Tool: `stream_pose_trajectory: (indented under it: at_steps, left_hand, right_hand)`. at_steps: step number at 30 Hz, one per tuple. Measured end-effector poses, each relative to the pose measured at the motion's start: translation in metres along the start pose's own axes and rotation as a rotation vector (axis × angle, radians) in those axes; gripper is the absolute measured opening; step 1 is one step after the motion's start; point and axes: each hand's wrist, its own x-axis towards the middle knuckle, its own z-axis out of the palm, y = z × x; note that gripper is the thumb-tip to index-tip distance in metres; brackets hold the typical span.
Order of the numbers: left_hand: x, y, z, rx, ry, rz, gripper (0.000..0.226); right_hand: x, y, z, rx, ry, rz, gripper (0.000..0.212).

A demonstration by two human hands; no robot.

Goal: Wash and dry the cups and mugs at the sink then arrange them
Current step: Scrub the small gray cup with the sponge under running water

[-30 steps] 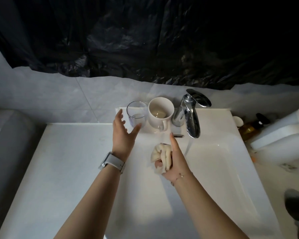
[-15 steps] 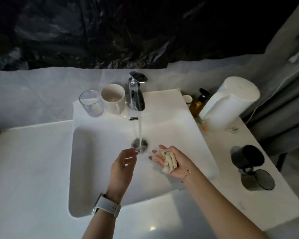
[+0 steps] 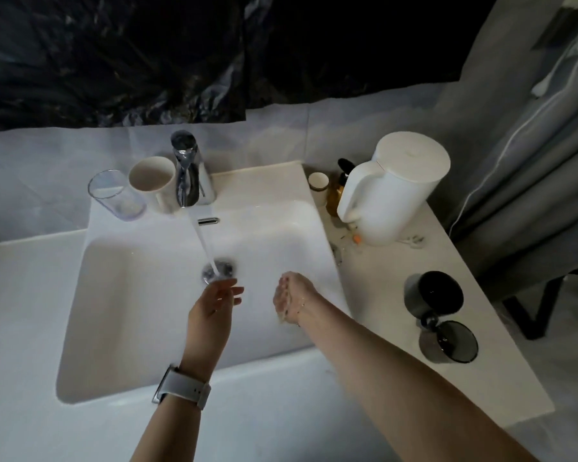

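Sink (image 3: 121, 328): glossy white ceramic, smooth. Faucet (image 3: 189, 175) at its back rim: polished chrome metal, mirror-like. Left of faucet: mug (image 3: 154, 181), matt cream ceramic; tumbler (image 3: 114, 198), clear glass or plastic, cannot tell which. Right of sink: kettle (image 3: 397, 195), matt white plastic; dark glass (image 3: 437, 305), smoked, glossy. Sheet (image 3: 147, 55) above the sink: crinkled shiny black plastic.

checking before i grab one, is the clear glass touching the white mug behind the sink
Cannot tell. In the head view the clear glass and the white mug overlap at their rims, so no gap or contact shows plainly.
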Motion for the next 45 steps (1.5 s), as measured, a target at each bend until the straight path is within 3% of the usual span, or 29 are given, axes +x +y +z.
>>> stream_pose_trajectory:
  at_steps: [3, 6, 10, 17, 20, 23, 28, 32, 35, 39, 45]
  left_hand:
    - [-0.006, 0.009, 0.018, 0.032, 0.018, 0.008, 0.027]
    - [-0.016, 0.021, 0.037, 0.043, 0.033, -0.002, 0.031]
    - [-0.042, 0.04, 0.074, 0.061, -0.018, -0.017, 0.032]
    - [-0.082, 0.058, 0.185, 0.261, -0.435, 0.105, 0.031]
    - [-0.096, 0.047, 0.237, 0.348, -0.624, 0.089, 0.05]
    - [-0.109, 0.032, 0.28, 0.507, -0.735, 0.182, 0.084]
    - [-0.125, 0.013, 0.323, 0.682, -0.565, 0.386, 0.106]
    - [-0.124, 0.006, 0.339, 0.77, -0.418, 0.495, 0.107]
    - [-0.123, 0.008, 0.344, 0.828, -0.343, 0.573, 0.101]
    - [-0.121, 0.005, 0.341, 0.831, -0.329, 0.65, 0.095]
    - [-0.126, -0.015, 0.321, 0.708, -0.394, 0.576, 0.094]
  right_hand:
    - [-0.012, -0.015, -0.012, -0.165, -0.029, -0.082, 0.032]
    - [-0.03, -0.029, -0.035, -0.326, -0.159, -0.143, 0.029]
    - [-0.048, -0.05, -0.091, -0.326, -0.207, -0.239, 0.018]
    - [-0.071, -0.091, -0.229, -0.429, 0.023, -0.47, 0.015]
    - [-0.074, -0.101, -0.278, -0.401, 0.153, -0.495, 0.012]
    - [-0.073, -0.106, -0.314, -0.361, 0.27, -0.481, 0.011]
    - [-0.077, -0.097, -0.348, -0.452, 0.363, -0.38, 0.01]
    - [-0.075, -0.081, -0.364, -0.552, 0.325, -0.527, 0.018]
    - [-0.071, -0.074, -0.366, -0.552, 0.32, -0.535, 0.017]
    - [-0.061, -0.071, -0.359, -0.572, 0.42, -0.328, 0.015]
    - [-0.05, -0.05, -0.356, -0.524, 0.391, -0.209, 0.008]
